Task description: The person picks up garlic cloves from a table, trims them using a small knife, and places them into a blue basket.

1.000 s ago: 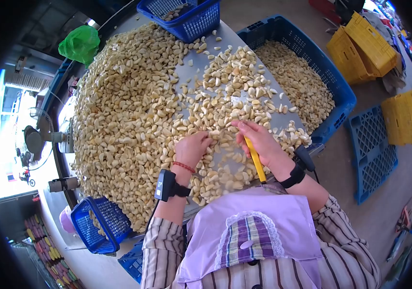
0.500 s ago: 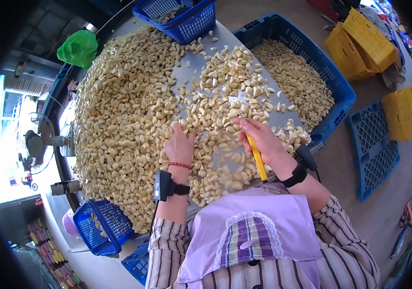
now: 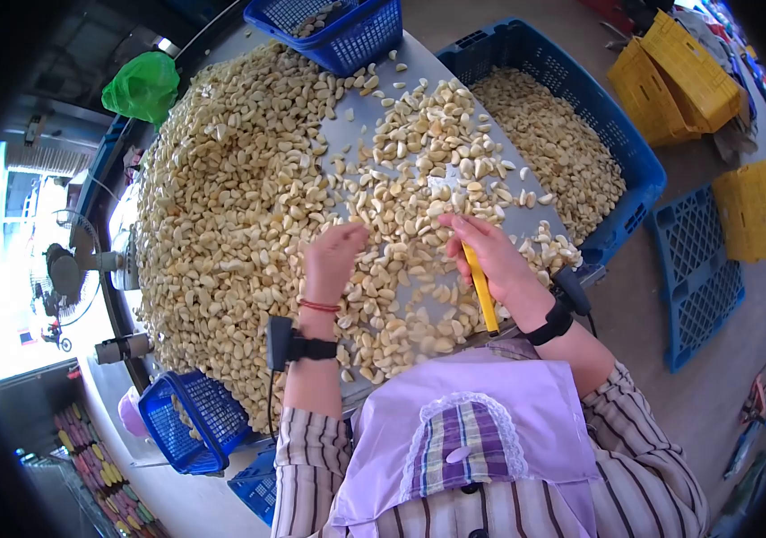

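Note:
A wide heap of pale garlic cloves [image 3: 221, 206], apparently peeled, covers the left part of the metal table [image 3: 342, 130], with a looser spread on the right. My left hand [image 3: 333, 255] is just above the cloves with its fingers curled together; whatever they hold, if anything, is hidden. To its right, my right hand [image 3: 490, 255] is closed around a slim yellow tool, seemingly a utility knife [image 3: 481, 291], whose handle end points back toward my apron. Its blade is not visible. Thumb and forefinger of that hand meet over the loose cloves.
A large blue crate [image 3: 643, 166] of cloves stands beyond the table's right edge. One blue basket [image 3: 356, 40] sits at the far edge, another blue basket [image 3: 208, 421] at the lower left. Yellow crates [image 3: 661, 99], a blue pallet [image 3: 696, 278] and a fan [image 3: 69, 269] are farther out.
My left hand has lifted slightly off the heap, and its fingers have turned to the right and curled in. My right hand stays almost in place with the yellow tool.

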Available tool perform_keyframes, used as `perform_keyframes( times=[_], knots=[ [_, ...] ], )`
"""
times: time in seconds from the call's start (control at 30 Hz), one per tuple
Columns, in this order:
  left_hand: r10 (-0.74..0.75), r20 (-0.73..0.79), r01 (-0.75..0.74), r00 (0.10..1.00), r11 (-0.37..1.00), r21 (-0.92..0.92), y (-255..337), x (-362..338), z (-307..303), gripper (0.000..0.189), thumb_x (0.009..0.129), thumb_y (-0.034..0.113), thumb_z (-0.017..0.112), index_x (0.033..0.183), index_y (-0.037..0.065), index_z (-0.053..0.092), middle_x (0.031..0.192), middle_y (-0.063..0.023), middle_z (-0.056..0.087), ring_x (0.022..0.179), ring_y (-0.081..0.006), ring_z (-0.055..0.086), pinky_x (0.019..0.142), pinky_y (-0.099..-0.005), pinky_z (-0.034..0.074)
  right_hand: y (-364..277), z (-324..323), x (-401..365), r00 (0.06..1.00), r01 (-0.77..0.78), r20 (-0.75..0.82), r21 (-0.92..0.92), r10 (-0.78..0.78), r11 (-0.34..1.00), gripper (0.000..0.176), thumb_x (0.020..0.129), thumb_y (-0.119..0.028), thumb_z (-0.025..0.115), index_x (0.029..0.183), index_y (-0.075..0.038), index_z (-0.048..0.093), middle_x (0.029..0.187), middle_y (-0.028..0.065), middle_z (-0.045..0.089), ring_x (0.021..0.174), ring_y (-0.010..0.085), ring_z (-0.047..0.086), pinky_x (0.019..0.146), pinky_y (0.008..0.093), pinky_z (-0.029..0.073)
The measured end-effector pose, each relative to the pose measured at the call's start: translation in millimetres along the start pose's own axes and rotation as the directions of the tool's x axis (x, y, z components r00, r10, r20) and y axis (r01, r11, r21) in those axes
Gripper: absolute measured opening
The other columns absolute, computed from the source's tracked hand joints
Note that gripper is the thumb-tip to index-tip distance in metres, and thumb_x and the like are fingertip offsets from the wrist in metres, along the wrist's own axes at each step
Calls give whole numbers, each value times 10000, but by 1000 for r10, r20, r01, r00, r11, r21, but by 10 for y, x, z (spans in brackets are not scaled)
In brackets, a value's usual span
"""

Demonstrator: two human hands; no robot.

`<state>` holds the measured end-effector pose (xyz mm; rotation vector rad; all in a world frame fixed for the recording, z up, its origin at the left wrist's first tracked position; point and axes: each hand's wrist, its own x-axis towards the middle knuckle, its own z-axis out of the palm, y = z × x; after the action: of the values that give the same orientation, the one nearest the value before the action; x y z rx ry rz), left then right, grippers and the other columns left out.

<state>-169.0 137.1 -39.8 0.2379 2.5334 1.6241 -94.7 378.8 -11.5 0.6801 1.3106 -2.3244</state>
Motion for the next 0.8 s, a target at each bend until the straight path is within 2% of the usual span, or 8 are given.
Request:
perform_keyframes(
  times=[0.1,0.23,0.33,0.47,0.53,0.57,0.63,0.8],
  knots=[
    [276,310,-389,910,829,403,154,-34,229,227,853,206,667,961,8,691,778,-30,665,668,-87,576,594,-258,464,-5,2,45,1000,11,3,-5,-11,1000,335,962,-308,504,1205,-89,578,736,2,566,479,54,470,410,215,399],
    [180,290,-299,940,845,444,-19,-16,355,242,845,225,673,929,-2,679,780,-44,666,668,-111,590,611,-298,479,-32,-45,34,999,52,8,-5,-52,999,334,959,-318,511,1197,-98,588,734,7,564,480,64,475,409,216,394],
    [-369,193,399,909,904,-154,-226,99,32,162,887,203,608,867,58,679,760,-22,643,610,-59,535,540,-203,419,-41,-83,10,999,43,-17,27,-43,999,337,956,-328,516,1191,-100,593,741,12,567,486,69,480,410,215,391],
    [-331,196,370,923,618,-694,-162,-108,-334,158,900,211,591,896,81,680,767,-11,634,605,-21,493,540,-149,377,-9,-111,35,999,50,-17,50,-49,998,347,952,-338,521,1189,-96,593,744,11,566,490,68,483,411,215,388],
    [-232,-13,230,973,970,-79,-33,-211,-211,218,861,253,650,895,40,670,758,-45,654,598,-141,592,542,-236,456,-7,-77,48,999,35,-18,52,-34,998,319,952,-326,528,1167,-100,598,747,24,571,484,73,468,415,220,378],
    [-239,-17,237,971,968,-81,-46,-293,-119,218,861,253,650,895,40,670,758,-45,654,598,-141,592,542,-236,456,-7,-51,58,1000,27,-15,48,-27,998,319,952,-326,528,1167,-100,598,747,24,571,484,73,468,415,220,378],
    [245,195,-311,950,664,680,-78,-453,70,264,818,293,683,967,74,670,814,-89,678,648,-243,635,569,-318,497,7,12,83,1000,9,-4,25,-9,1000,310,946,-325,540,1158,-109,602,747,20,572,489,69,471,417,216,379],
    [-147,-59,147,987,709,690,-2,-365,52,319,779,314,700,1042,136,669,881,-107,678,731,-287,645,608,-364,510,33,42,73,1000,-6,25,-6,6,1000,318,950,-326,530,1165,-101,597,746,10,568,497,62,479,419,209,384]
  ],
)
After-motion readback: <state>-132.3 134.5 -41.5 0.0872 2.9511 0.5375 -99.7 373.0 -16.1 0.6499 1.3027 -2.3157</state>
